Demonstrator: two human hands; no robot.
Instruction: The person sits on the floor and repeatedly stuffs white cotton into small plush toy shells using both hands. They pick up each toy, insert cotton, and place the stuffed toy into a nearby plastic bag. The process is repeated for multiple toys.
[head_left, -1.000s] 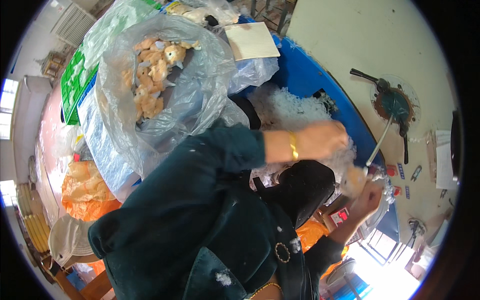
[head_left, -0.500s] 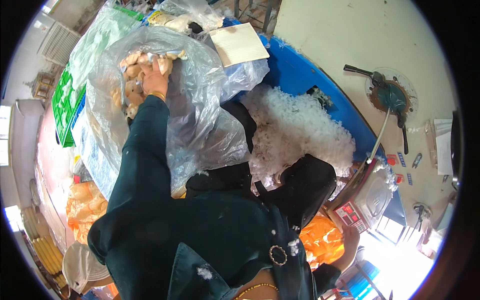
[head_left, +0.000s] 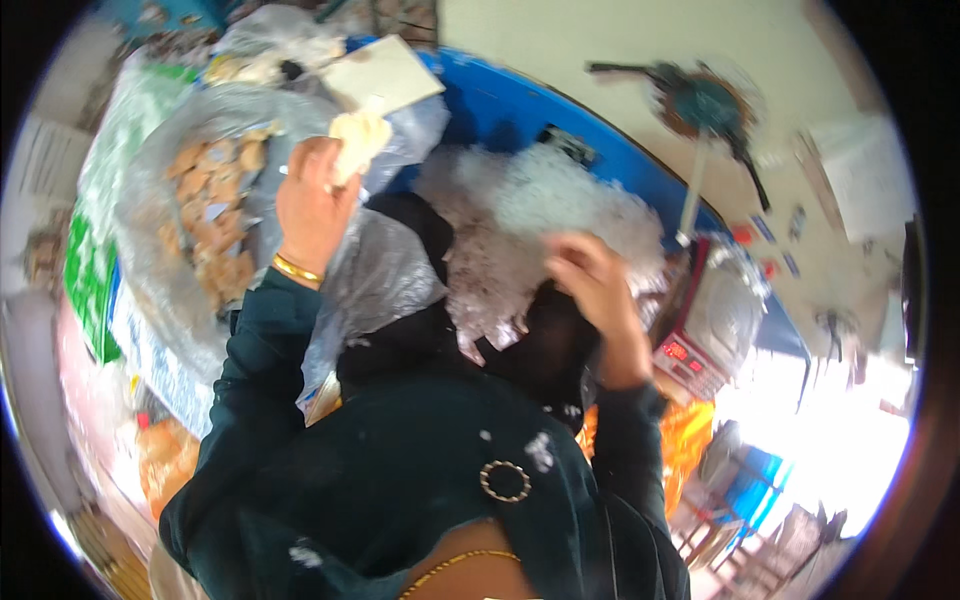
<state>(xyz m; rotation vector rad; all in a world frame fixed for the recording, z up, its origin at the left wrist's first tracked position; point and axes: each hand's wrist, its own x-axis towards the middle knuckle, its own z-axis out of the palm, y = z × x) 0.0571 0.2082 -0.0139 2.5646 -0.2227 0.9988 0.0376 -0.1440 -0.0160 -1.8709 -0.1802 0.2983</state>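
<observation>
My left hand point(head_left: 312, 215) is closed round a cream soft-toy piece point(head_left: 360, 142), lifted beside a large clear plastic bag point(head_left: 150, 210). Inside that bag lie many small tan soft-toy pieces point(head_left: 215, 225). On the right, my right hand point(head_left: 598, 290) hovers over a heap of white fluffy stuffing point(head_left: 565, 190). Its fingers point toward the heap but are smeared by motion, so whether they hold anything cannot be made out.
A blue tub wall point(head_left: 520, 90) curves behind the stuffing. Beyond it stands a pale table point(head_left: 560, 30) bearing a dark clamp-like fixture with a pipe point(head_left: 705, 105). A red-trimmed digital scale point(head_left: 690, 365) is at the right. A cream card point(head_left: 385, 75) lies behind the bag.
My left hand has come out of the bag with a cream soft-toy piece. My right hand has risen from the lower right, beside the scale, to the stuffing. The view has shifted.
</observation>
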